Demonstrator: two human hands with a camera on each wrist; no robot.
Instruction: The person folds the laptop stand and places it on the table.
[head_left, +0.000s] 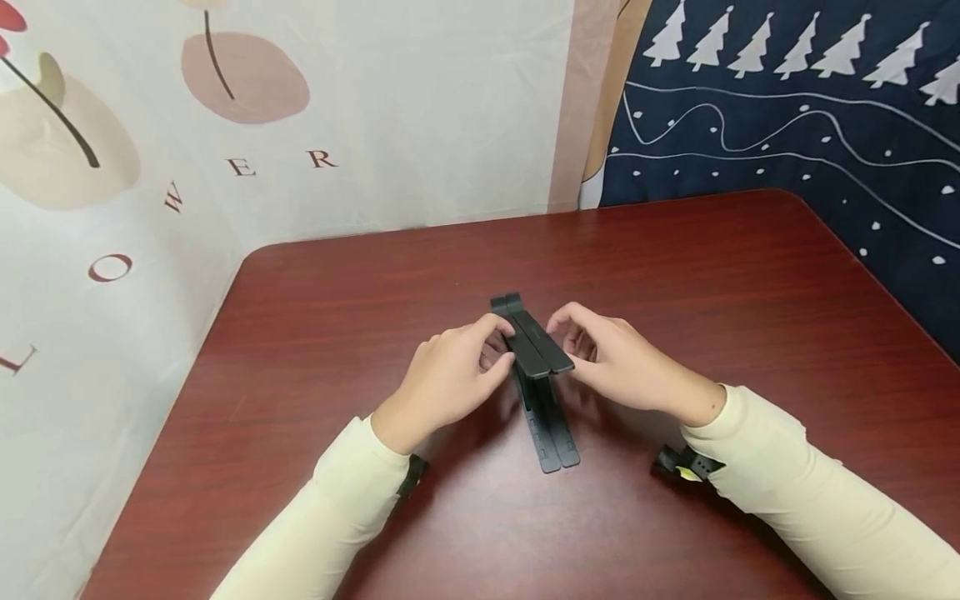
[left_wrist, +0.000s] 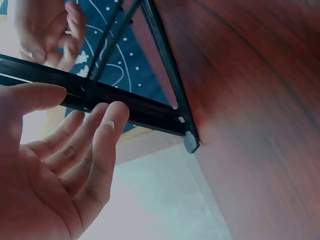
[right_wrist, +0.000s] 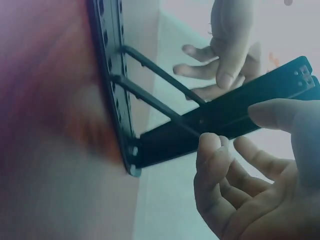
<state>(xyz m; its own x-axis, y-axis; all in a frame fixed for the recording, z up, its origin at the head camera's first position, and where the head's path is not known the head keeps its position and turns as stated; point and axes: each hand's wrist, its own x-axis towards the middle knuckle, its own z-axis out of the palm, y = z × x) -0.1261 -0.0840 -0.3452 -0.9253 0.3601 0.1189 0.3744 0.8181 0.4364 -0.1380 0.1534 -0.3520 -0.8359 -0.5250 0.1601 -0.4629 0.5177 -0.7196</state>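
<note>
A black folding laptop stand (head_left: 531, 343) is propped open on the table, its narrow bars side by side. The upper bars rise at a slant above the notched base bars (head_left: 551, 437). Thin support struts (right_wrist: 157, 72) link the base to the raised part, as the right wrist view shows. My left hand (head_left: 453, 371) holds the left edge of the upper bars with thumb and fingertips. On the opposite edge, my right hand (head_left: 626, 358) holds the bars between thumb and bent fingers. Some right fingertips are partly hidden behind the stand in the head view.
The stand rests on a reddish-brown wooden table (head_left: 337, 317) with rounded corners. Behind it hang a pale printed cloth (head_left: 435, 108) and a dark blue cloth (head_left: 750, 125) with white trees. Black straps (head_left: 686, 462) circle the sleeves.
</note>
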